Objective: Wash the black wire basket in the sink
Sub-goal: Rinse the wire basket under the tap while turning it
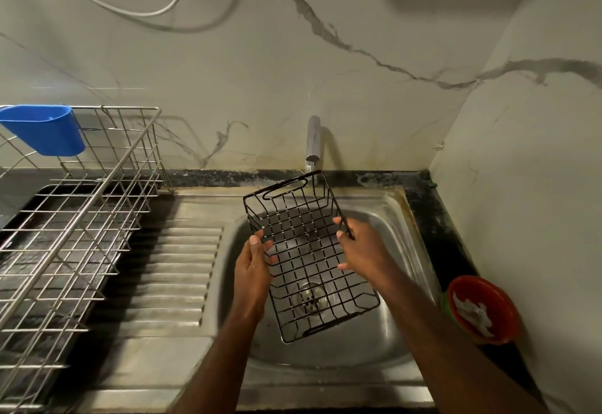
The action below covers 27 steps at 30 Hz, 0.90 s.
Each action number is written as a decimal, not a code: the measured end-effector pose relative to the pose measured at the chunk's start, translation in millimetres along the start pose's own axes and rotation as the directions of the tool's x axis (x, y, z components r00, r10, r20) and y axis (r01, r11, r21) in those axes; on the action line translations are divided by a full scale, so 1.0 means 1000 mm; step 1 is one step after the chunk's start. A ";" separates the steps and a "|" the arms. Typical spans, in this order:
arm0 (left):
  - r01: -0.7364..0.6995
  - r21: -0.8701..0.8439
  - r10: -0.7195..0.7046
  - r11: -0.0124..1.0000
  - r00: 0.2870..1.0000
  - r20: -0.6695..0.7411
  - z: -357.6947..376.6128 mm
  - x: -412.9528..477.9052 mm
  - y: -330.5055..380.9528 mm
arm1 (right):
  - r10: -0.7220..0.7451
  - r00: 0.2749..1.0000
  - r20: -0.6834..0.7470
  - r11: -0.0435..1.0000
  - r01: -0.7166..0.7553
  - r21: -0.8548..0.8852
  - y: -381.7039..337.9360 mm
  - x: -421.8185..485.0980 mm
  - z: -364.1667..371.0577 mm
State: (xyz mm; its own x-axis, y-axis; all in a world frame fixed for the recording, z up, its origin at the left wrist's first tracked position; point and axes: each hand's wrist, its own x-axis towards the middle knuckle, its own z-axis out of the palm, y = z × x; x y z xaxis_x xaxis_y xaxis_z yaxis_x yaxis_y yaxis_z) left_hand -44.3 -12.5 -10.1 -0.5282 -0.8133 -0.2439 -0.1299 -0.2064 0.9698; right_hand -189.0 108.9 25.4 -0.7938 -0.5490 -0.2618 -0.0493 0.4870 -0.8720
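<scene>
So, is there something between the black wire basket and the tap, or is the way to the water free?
Nothing visible stands in the way. The left hand and right hand hold the black wire basket over the sink, and its far end already sits just below the tap. Whether water is running cannot be told.

Domestic kitchen, sink corner. Stainless steel sink (pixel 395 218) with ribbed drainboard (pixel 176 270) to its left, set in a dark worn counter (pixel 433 215). Chrome tap (pixel 313 140) behind the sink, against marble-veined wall panels (pixel 325 65). Wire dish rack (pixel 81 218) left of the sink, blue plastic cup (pixel 42 128) hooked on its rim. Red bowl (pixel 482 309) right of the sink.
</scene>
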 end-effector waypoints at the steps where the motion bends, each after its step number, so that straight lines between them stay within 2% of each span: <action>1: 0.000 0.006 0.000 1.000 1.000 0.002 0.001 0.000 0.001 | -0.001 1.000 -0.006 1.000 0.001 0.004 0.001 0.000 0.000; 27: -0.011 0.036 0.009 0.999 0.997 0.081 0.009 0.002 0.007 | 0.019 0.999 -0.048 0.996 -0.014 0.092 0.009 -0.001 -0.010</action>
State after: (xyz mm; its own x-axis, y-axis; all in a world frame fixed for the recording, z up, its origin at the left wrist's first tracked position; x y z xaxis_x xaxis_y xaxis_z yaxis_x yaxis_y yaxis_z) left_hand -54.1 -10.3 -3.6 -0.5953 -0.7685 -0.2345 -0.1538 -0.1775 0.9720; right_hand -195.2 121.0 21.7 -0.8228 -0.5063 -0.2580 0.0184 0.4300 -0.9027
